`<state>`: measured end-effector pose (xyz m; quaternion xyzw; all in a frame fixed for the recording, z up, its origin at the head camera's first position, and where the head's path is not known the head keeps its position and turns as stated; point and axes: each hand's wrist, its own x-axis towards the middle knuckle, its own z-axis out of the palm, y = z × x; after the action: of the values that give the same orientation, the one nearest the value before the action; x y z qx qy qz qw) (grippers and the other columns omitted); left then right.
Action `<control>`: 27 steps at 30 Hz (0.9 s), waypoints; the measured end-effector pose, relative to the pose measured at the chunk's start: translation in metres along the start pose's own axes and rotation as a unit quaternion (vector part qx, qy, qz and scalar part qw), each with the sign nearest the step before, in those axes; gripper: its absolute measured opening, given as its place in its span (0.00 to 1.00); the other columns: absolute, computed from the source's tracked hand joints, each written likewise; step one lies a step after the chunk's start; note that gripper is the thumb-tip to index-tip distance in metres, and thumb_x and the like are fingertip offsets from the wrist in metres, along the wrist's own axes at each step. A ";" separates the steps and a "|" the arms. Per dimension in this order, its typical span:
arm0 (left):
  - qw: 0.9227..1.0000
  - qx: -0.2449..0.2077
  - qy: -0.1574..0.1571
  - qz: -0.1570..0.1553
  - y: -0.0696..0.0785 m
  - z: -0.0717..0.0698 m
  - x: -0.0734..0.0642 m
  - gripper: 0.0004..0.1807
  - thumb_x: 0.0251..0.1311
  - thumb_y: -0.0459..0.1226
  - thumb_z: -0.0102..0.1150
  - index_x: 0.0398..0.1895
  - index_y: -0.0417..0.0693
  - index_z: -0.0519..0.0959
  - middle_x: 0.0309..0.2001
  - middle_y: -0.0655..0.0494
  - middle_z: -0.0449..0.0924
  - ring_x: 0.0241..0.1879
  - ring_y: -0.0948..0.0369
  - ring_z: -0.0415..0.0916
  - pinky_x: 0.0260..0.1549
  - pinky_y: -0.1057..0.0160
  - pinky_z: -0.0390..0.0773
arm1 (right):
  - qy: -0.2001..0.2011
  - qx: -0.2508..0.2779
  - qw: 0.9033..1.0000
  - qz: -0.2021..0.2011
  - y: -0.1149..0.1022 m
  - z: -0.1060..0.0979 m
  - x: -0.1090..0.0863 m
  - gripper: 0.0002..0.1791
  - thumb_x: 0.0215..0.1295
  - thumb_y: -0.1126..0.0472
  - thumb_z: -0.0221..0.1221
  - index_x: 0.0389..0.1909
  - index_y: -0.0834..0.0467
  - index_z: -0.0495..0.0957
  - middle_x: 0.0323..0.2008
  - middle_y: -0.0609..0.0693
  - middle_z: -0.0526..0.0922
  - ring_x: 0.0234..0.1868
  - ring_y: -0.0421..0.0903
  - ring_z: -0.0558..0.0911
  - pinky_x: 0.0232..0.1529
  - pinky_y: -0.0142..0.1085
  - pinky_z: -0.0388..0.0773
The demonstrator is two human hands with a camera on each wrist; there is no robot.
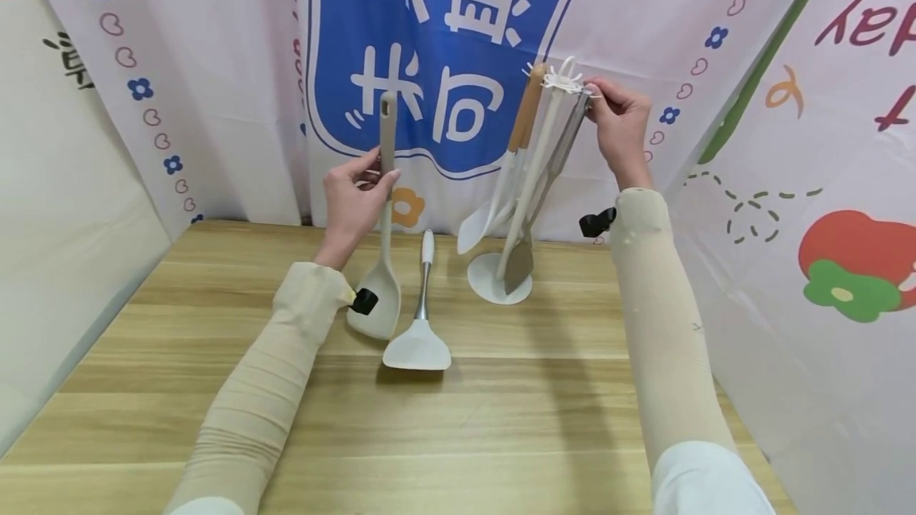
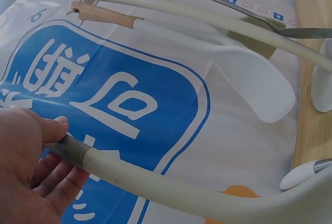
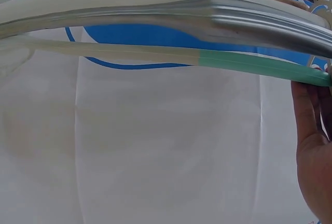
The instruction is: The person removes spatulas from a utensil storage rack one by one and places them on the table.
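Observation:
My left hand point(image 1: 354, 197) holds a cream turner point(image 1: 386, 233) by its grey handle, its broad head low over the table. My right hand point(image 1: 622, 121) is at the top of a white utensil stand point(image 1: 541, 149), its fingers around the end of a green-handled utensil point(image 3: 249, 66) whose head is hidden. From the stand's hooks hang a metal-handled utensil point(image 3: 244, 22), with a grey-brown blade point(image 1: 520, 269) beside the pole, and wooden-handled white utensils point(image 2: 259, 84). Between the hands, a white turner point(image 1: 418, 348) with a metal shaft lies on the table.
The wooden table point(image 1: 465, 435) ends at a printed cloth backdrop point(image 1: 243, 102) close behind the stand. The stand's round white base point(image 1: 481, 280) sits near the back edge. Another printed cloth point(image 1: 787, 324) borders the right side.

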<state>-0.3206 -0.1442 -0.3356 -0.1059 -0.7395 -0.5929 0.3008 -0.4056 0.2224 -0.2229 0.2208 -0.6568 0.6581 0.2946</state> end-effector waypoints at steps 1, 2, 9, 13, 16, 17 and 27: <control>1.000 0.001 0.002 0.000 -0.001 0.000 0.000 0.24 0.64 0.37 0.69 0.63 0.46 0.80 0.48 0.40 0.86 0.41 0.56 0.82 0.38 0.75 0.82 | -0.001 0.001 1.000 0.000 0.000 0.000 -0.001 0.14 0.68 0.66 0.63 0.47 0.74 0.83 0.35 0.45 0.89 0.36 0.38 0.87 0.45 0.28 0.85; 1.000 0.001 0.004 0.000 -0.002 -0.001 0.000 0.24 0.64 0.37 0.69 0.63 0.46 0.80 0.48 0.41 0.86 0.41 0.57 0.82 0.38 0.75 0.82 | -0.003 0.001 1.000 0.001 -0.001 0.000 -0.002 0.14 0.68 0.66 0.63 0.47 0.74 0.84 0.35 0.45 0.89 0.36 0.38 0.87 0.45 0.28 0.85; 1.000 0.008 0.019 0.005 -0.005 -0.003 -0.001 0.23 0.63 0.37 0.70 0.61 0.47 0.81 0.45 0.41 0.86 0.37 0.60 0.82 0.36 0.75 0.81 | 0.001 0.010 1.000 0.007 0.003 0.000 0.000 0.14 0.67 0.66 0.63 0.47 0.72 0.84 0.36 0.47 0.89 0.37 0.40 0.87 0.46 0.29 0.85; 0.999 0.015 0.029 0.001 -0.006 -0.003 -0.002 0.23 0.63 0.37 0.70 0.61 0.47 0.81 0.44 0.41 0.85 0.35 0.62 0.81 0.35 0.75 0.81 | 0.004 0.002 1.000 0.010 0.001 0.000 0.000 0.15 0.67 0.65 0.63 0.49 0.73 0.83 0.37 0.48 0.89 0.37 0.40 0.87 0.46 0.29 0.85; 0.999 0.019 0.039 -0.001 -0.007 -0.003 -0.003 0.23 0.62 0.36 0.70 0.61 0.46 0.81 0.45 0.41 0.85 0.34 0.64 0.80 0.35 0.76 0.80 | 0.003 -0.008 1.000 0.008 0.000 0.000 0.000 0.16 0.68 0.64 0.63 0.49 0.73 0.83 0.38 0.47 0.89 0.38 0.40 0.87 0.47 0.29 0.84; 0.999 0.022 0.042 -0.002 -0.008 -0.004 -0.004 0.23 0.62 0.36 0.70 0.61 0.46 0.81 0.44 0.41 0.85 0.34 0.64 0.80 0.35 0.76 0.80 | 0.002 -0.012 1.000 0.007 0.000 0.000 0.000 0.15 0.68 0.64 0.63 0.49 0.72 0.83 0.38 0.47 0.89 0.38 0.40 0.87 0.47 0.29 0.84; 0.998 0.036 0.044 -0.016 -0.014 -0.006 -0.008 0.23 0.62 0.36 0.70 0.61 0.48 0.81 0.44 0.40 0.85 0.33 0.64 0.80 0.34 0.77 0.80 | -0.001 -0.017 1.000 0.015 0.001 -0.002 0.000 0.15 0.69 0.62 0.62 0.50 0.69 0.84 0.39 0.47 0.89 0.40 0.41 0.86 0.49 0.30 0.84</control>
<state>-0.3195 -0.1518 -0.3506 -0.0573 -0.7480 -0.5745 0.3274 -0.4057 0.2241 -0.2235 0.2067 -0.6715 0.6510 0.2873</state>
